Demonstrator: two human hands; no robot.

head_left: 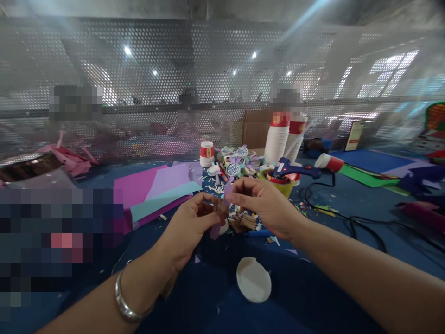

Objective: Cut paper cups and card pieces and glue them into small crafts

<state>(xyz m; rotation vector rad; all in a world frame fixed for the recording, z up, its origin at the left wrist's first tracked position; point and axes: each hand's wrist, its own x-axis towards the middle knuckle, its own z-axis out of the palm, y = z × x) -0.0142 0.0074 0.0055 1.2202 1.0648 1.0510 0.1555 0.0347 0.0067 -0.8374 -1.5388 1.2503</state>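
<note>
Over the middle of the table, my left hand [191, 220] and my right hand [262, 202] meet, fingers closed in pinches. Between my right thumb and fingers is a piece of light purple paper [228, 189]. My left fingertips grip its lower part, where a small brown piece [219, 204] shows; its kind is blurred. Below the hands, a white paper disc [253, 280] with a ragged edge lies on the dark blue table. Just behind the hands are paper scraps and a bundle of brown strips [248, 220].
A blue glue gun [297, 170] rests on a yellow container [287, 188], its black cord [351, 222] running right. Stacked paper cups [276, 141] stand behind. Purple and light blue sheets [149, 183] lie left; a tipped cup [330, 162] and green paper [368, 178] are right.
</note>
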